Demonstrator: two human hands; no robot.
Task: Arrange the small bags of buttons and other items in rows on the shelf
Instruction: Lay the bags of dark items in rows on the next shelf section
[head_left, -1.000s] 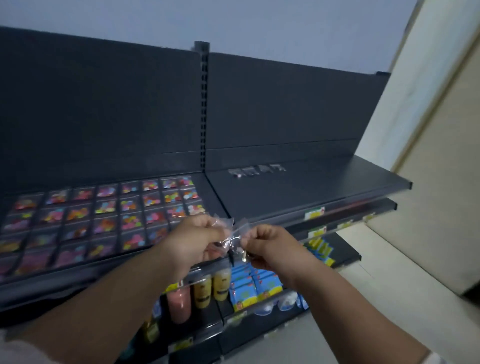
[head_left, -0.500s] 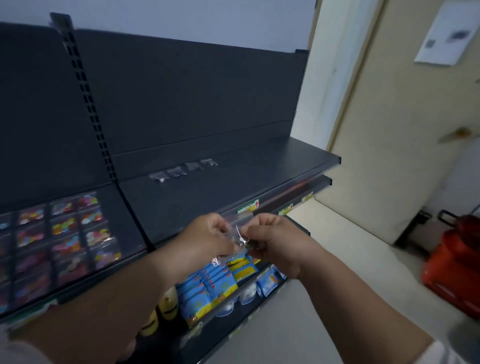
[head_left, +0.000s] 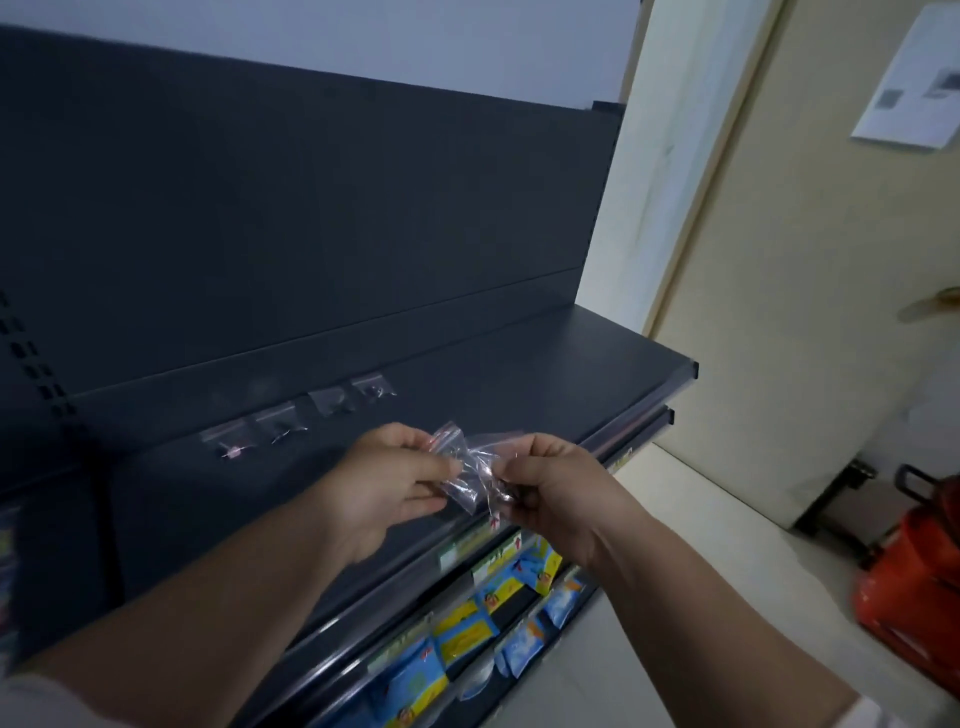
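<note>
Lifted over the shelf (head_left: 519, 374), the left grip (head_left: 384, 483) and right grip (head_left: 556, 488) both pinch small clear bags (head_left: 470, 467).

- clear bags (head_left: 470, 470) in hand: contents blurred.
- four far bags (head_left: 330, 401): contents too small to tell.
- red container (head_left: 914, 587), right: cut off, blurred.
- door notice (head_left: 914, 83): print unreadable.

With my left hand (head_left: 387, 483) and right hand (head_left: 553, 486) pinching clear bags (head_left: 467, 470) over the shelf (head_left: 545, 374) front edge, open shelf lay from 12 to 2 o'clock, bare out to its end. From 10 to 11 o'clock a row of four small bags (head_left: 332, 401) took up the back strip, just before the upright back panel (head_left: 311, 234), which blocked any reach beyond. At 8 o'clock the surface was bare.
</note>
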